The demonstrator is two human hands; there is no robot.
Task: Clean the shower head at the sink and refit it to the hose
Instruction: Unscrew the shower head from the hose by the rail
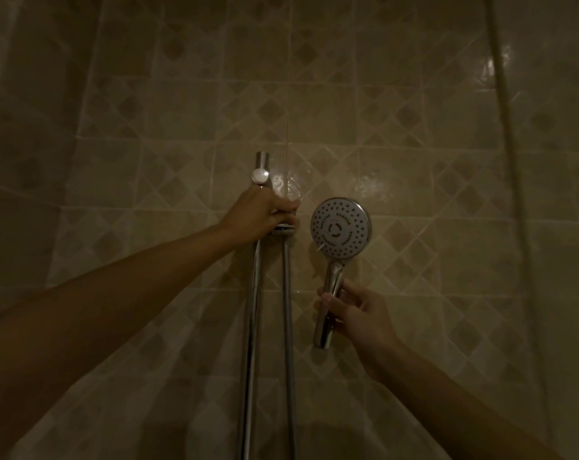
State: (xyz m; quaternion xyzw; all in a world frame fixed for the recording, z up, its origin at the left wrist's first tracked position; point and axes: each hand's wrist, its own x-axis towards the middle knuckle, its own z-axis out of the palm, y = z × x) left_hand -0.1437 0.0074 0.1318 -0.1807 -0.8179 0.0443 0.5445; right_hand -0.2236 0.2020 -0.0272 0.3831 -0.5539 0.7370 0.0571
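Currently gripping the shower head (340, 228) by its handle in my right hand (354, 313), detached, right of the hose (289, 327). My left hand (261, 215) is clasping the slider bracket (283, 230), steadying the hose end for refitting.

Shower head (340, 227) right of hose (288, 293); rail (253, 293) left of hose, against wall (447, 161).

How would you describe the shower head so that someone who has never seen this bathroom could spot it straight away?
Start at the tiled wall and find the upright chrome rail that the left hand grips near its top. Just right of it, the right hand holds the shower head by its chrome handle. It alone has a round face dotted with spray holes; the rail and the hose are plain and thin.
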